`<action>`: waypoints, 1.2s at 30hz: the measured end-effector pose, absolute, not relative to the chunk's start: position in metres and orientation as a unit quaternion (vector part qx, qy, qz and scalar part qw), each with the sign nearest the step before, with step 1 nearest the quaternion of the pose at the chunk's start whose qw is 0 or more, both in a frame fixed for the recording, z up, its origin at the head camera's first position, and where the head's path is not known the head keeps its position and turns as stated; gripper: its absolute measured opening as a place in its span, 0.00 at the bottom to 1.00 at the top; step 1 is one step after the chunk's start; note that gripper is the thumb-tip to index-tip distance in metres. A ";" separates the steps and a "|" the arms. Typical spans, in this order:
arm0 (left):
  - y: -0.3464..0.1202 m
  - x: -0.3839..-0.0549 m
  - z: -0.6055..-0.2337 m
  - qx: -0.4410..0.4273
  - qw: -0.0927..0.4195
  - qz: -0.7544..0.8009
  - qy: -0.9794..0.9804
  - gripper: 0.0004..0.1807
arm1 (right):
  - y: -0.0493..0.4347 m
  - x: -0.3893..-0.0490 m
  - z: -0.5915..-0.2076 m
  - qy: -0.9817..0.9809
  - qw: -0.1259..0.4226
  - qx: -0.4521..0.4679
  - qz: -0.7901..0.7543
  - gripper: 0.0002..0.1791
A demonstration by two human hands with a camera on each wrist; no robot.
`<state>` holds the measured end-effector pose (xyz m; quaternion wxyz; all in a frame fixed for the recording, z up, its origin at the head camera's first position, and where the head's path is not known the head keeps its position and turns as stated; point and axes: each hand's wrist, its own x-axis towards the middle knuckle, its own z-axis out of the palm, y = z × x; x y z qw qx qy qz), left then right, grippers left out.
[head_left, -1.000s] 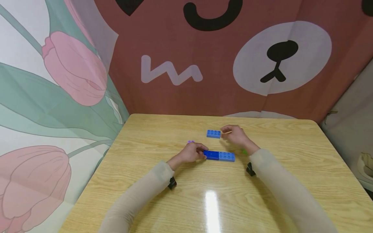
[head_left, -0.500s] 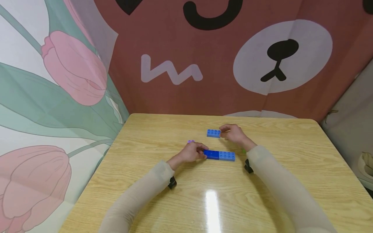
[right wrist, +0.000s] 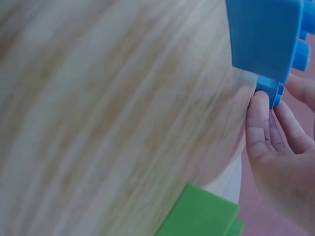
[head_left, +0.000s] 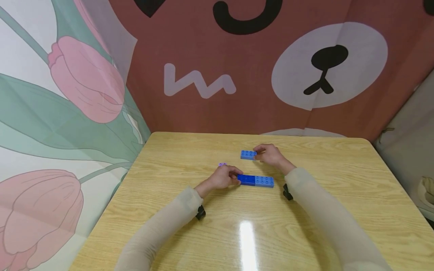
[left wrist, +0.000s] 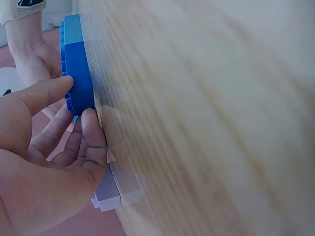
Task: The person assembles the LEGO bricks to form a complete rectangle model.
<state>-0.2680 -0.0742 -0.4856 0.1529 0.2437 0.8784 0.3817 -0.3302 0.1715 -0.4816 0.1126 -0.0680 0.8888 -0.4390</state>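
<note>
A dark blue brick and a lighter blue brick lie end to end as a row on the wooden table. My left hand grips the row's left end, its thumb and fingers on opposite sides of the dark blue brick. Farther back lies another light blue brick, studs up. My right hand pinches its right end between thumb and fingers. In the right wrist view, the lighter brick of the row looms close and partly covers the pinched one.
A purple brick sits just behind the left hand, mostly hidden by it in the head view. A green brick shows near the right wrist. Behind the table hangs a printed curtain.
My right hand has moved slightly left, and its fingers have come onto the right end of the far light blue brick. The left hand and the row have stayed in place.
</note>
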 end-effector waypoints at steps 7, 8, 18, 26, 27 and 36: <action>-0.075 -0.268 -0.485 0.240 0.154 0.386 0.877 0.15 | 0.171 -0.332 -0.483 0.890 0.112 -0.071 -0.437 0.22; -0.075 -0.268 -0.485 0.239 0.154 0.387 0.877 0.15 | 0.171 -0.333 -0.483 0.890 0.112 -0.072 -0.436 0.22; -0.075 -0.267 -0.483 0.244 0.158 0.384 0.877 0.16 | 0.170 -0.333 -0.481 0.899 0.112 -0.071 -0.417 0.22; -0.075 -0.268 -0.485 0.236 0.164 0.388 0.876 0.16 | 0.171 -0.336 -0.483 0.901 0.115 -0.062 -0.414 0.20; -0.075 -0.268 -0.485 0.237 0.164 0.388 0.876 0.16 | 0.171 -0.336 -0.484 0.901 0.114 -0.061 -0.413 0.20; -0.075 -0.268 -0.484 0.245 0.161 0.386 0.875 0.16 | 0.175 -0.332 -0.481 0.903 0.108 -0.073 -0.409 0.20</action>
